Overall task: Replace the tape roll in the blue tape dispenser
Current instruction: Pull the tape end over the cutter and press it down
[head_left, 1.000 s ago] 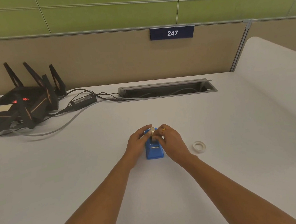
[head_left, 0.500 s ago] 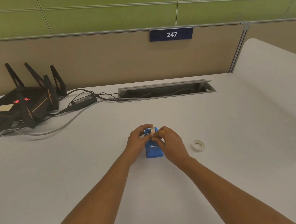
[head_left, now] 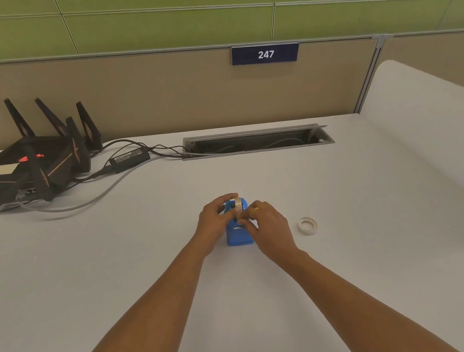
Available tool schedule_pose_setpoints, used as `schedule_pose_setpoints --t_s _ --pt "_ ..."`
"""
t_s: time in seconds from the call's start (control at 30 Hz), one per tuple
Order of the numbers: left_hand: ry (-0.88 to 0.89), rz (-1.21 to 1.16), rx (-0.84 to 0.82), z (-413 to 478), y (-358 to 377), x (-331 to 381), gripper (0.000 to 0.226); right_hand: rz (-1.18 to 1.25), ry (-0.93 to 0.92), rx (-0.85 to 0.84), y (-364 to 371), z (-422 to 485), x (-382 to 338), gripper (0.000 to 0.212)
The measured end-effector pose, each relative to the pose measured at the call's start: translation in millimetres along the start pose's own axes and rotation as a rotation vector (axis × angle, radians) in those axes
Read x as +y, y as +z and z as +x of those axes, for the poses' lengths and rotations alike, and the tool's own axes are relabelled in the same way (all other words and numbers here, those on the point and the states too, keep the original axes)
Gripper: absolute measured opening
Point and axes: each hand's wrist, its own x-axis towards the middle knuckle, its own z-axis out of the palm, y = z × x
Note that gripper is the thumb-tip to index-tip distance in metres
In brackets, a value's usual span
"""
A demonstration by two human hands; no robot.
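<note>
The blue tape dispenser (head_left: 238, 236) stands on the white desk (head_left: 147, 256) in the middle of the view. A pale tape roll (head_left: 238, 204) sits upright in its far end. My left hand (head_left: 215, 223) wraps the dispenser's left side, fingers curled over the roll's top. My right hand (head_left: 267, 228), with a gold ring, is at the dispenser's right side, its fingertips pinched at the tape just in front of the roll. A second, thin white tape roll (head_left: 307, 225) lies flat on the desk to the right, apart from my hands.
A black router with antennas (head_left: 24, 169) sits at the far left, with a power brick (head_left: 129, 158) and cables running into an open cable slot (head_left: 255, 141). A beige partition (head_left: 159, 97) closes the back. A raised white surface (head_left: 426, 126) borders the right.
My right fingertips have slid from the roll's top toward me along the dispenser. The left hand stays on the dispenser. The view has shifted slightly.
</note>
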Motion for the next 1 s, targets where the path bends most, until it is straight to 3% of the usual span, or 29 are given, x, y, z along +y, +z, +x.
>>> schedule_pose_setpoints --t_s 1.0 --pt "0.036 -0.008 -0.019 -2 1 -7 0.042 -0.085 -0.138 0.156 7 -17 4 0.020"
